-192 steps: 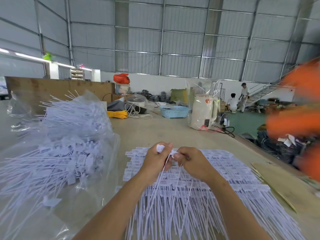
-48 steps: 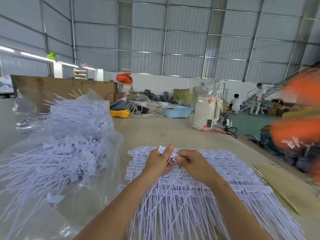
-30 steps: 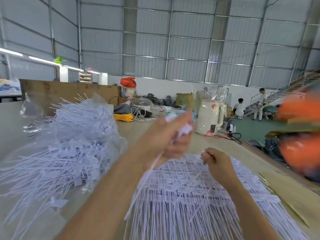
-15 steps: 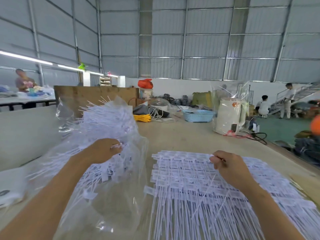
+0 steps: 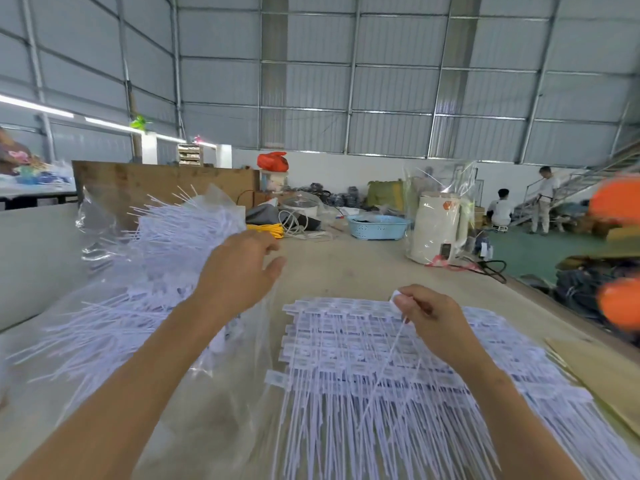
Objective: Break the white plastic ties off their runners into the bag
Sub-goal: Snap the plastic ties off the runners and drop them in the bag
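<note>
Your left hand [image 5: 242, 268] hangs spread and empty beside the clear bag [image 5: 145, 292] at centre left. Your right hand [image 5: 427, 315] pinches one tie [image 5: 388, 362] above the runner stack [image 5: 346, 358], ready for breaking.

Your left hand [image 5: 242, 268] hangs above the table [image 5: 346, 268], fingers relaxed and spread, holding nothing, just right of the clear plastic bag [image 5: 114, 306]. The bag is heaped with loose white ties [image 5: 166, 244], thin tails bristling out.

Your right hand [image 5: 429, 317] pinches the head of a single tie [image 5: 398, 336] at the far edge of the stacked sheets of ties on runners [image 5: 346, 358]; its tail trails down toward you across the stack.

Farther back on the table: a light blue basket [image 5: 377, 226], a white kettle [image 5: 436, 230] inside a clear wrapper, a yellow coil [image 5: 266, 229]. Two people [image 5: 500, 211] are near a staircase at far right. Blurred orange shapes [image 5: 620, 299] at the right edge; cannot tell what they are.
</note>
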Motion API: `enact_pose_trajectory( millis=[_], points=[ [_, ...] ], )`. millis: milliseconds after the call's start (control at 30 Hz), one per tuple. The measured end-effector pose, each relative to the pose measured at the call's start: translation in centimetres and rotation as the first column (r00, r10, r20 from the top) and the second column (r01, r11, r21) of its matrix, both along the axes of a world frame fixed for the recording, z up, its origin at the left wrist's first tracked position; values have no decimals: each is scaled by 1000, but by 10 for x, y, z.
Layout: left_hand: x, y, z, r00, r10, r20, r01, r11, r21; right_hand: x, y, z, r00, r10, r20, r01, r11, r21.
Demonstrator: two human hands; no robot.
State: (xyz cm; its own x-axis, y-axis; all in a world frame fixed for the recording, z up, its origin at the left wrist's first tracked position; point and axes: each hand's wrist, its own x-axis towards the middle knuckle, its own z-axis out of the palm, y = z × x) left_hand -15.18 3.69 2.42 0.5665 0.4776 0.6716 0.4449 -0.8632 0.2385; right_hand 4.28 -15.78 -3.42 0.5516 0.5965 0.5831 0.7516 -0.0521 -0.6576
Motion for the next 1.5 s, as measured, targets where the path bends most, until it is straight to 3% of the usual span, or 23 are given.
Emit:
enact_pose_trajectory(
  millis=[67,133,233,300,467,567,700,800,900,1233,1333,1367,1433,1467,1500],
  points=[
    [23,-42,2,923,-315,219,355,919,-173,-4,1,3,999,30,-28,-29,999,24],
    [51,-75,-8,872,-419,254,486,811,-327,-6,0,4,994,93,-65,-91,995,30],
    [92,-94,-32,894,-411,176,441,746,-499,-8,-2,4,977,185,-111,-184,983,14],
    [108,-92,-47,902,-380,206,425,697,-578,-6,-3,2,975,189,-120,-190,982,6],
    [115,-84,-78,846,-306,437,527,611,-591,-1,3,-8,982,111,-150,-121,991,-55],
    [111,-83,-84,775,-323,542,630,447,-634,-1,4,-11,980,89,-179,-117,982,-151],
    [110,-83,-85,737,-282,614,675,348,-651,-7,4,-10,966,138,-221,-168,978,-122],
    [111,-83,-86,734,-250,632,679,276,-680,-9,8,-9,975,144,-168,-161,983,-88],
    [109,-81,-86,728,-270,630,684,244,-687,-8,10,-10,983,129,-130,-140,987,-82],
    [104,-80,-77,738,-309,600,674,289,-680,-4,14,-14,991,111,77,-105,991,-83],
    [102,-81,-74,770,-328,548,629,239,-740,8,8,-16,958,-13,285,40,995,-88],
    [102,-80,-73,780,-321,537,609,193,-770,15,2,-16,955,-98,280,119,991,-58],
    [99,-76,-69,782,-273,560,601,92,-794,28,-11,-12,978,-208,27,205,975,91],
    [98,-74,-68,769,-236,594,620,51,-783,33,-18,-8,969,-143,-203,188,958,218],
    [98,-72,-68,750,-199,631,646,15,-763,34,-24,-2,905,29,-425,149,913,380]
  ],
)
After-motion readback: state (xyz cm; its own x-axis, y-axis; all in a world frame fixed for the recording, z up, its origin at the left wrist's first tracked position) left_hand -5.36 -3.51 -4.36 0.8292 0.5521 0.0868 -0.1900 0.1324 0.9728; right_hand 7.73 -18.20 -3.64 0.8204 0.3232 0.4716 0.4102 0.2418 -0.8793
